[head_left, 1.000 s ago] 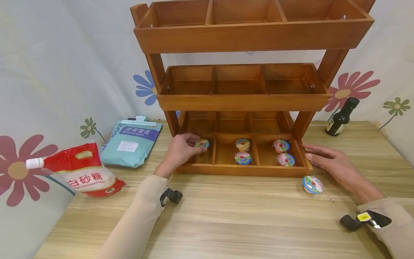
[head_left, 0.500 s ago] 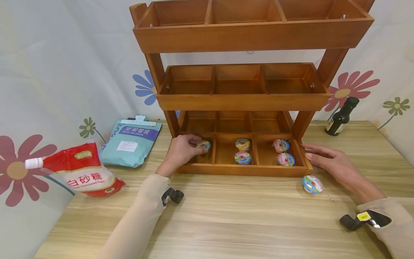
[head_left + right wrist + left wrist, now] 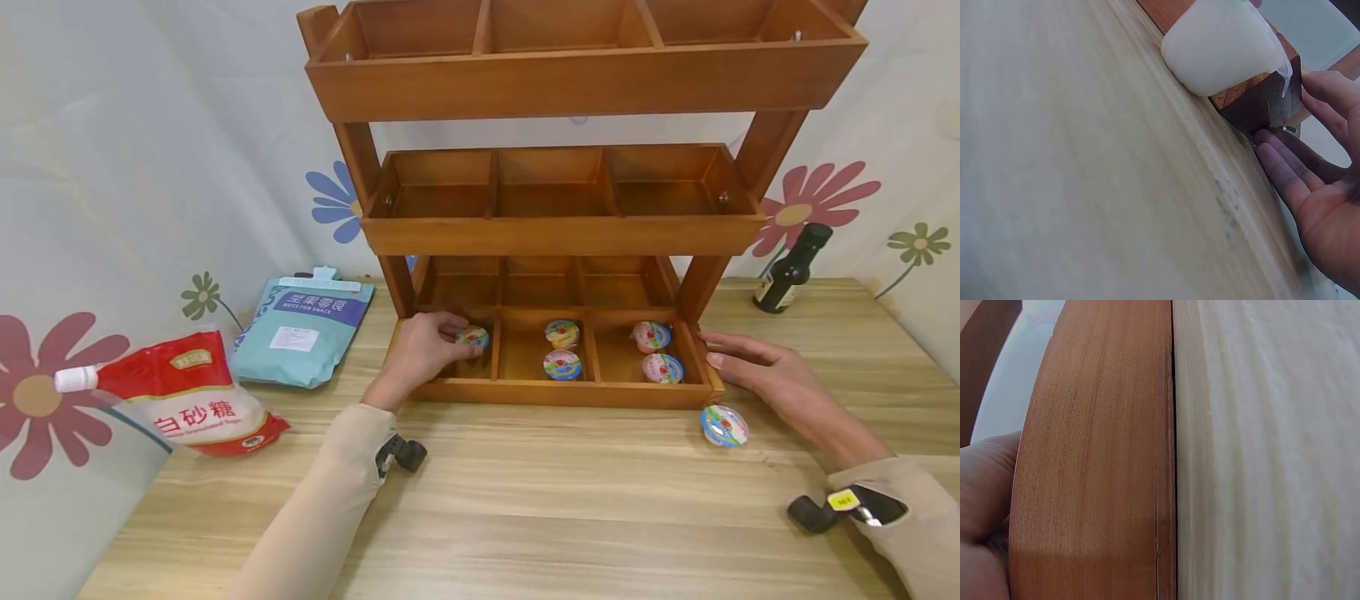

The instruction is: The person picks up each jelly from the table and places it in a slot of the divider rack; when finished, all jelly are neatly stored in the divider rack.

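Note:
In the head view my left hand [image 3: 422, 352] pinches a jelly cup [image 3: 472, 337] with a printed lid, inside the bottom-left front compartment of a wooden three-tier rack [image 3: 562, 237]. The rack's front board [image 3: 1094, 462] hides most of that hand in the left wrist view. My right hand [image 3: 780, 390] rests against the rack's right end with its fingers extended. Close by, a loose jelly cup [image 3: 725, 427] lies on the table; its white side [image 3: 1222, 50] shows in the right wrist view. Two cups [image 3: 562, 365] sit in the middle compartment and two more [image 3: 663, 369] in the right one.
A red and white sugar bag [image 3: 202, 392] with a white cap lies at the left. Behind it leans a teal nut snack bag [image 3: 303, 329]. A dark bottle [image 3: 793, 268] stands at the back right. A flowered cloth [image 3: 150, 167] hangs behind the wooden table [image 3: 525, 500].
My left hand and its jelly cup shifted slightly right between the first two frames, then stayed nearly still. The right hand and the other cups have not moved.

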Tool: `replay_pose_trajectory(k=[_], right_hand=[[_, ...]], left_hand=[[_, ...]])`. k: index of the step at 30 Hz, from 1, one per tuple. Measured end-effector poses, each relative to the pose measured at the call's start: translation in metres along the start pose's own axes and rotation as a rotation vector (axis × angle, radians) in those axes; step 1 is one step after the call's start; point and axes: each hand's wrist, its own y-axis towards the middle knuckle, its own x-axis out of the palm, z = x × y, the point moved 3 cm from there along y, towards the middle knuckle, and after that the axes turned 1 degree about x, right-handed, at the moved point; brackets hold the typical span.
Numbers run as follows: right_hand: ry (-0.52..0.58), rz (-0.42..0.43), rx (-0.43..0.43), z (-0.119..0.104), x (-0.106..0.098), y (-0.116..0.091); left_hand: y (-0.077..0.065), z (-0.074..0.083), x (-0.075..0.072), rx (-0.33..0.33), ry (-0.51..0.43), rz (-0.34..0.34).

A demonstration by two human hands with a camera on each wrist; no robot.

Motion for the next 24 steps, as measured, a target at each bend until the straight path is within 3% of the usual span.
replay_pose_trajectory(k=[16, 24], right_hand=[[0.05, -0.001, -0.019, -0.0015, 0.0014, -0.0007], [0.015, 0.0, -0.001, -0.0021, 0.0002, -0.0012]], left_hand=[[0.0015, -0.0013, 0.0026, 0.013, -0.034, -0.016], [0.0017, -0.0022, 0.0025, 0.016, -0.033, -0.024]])
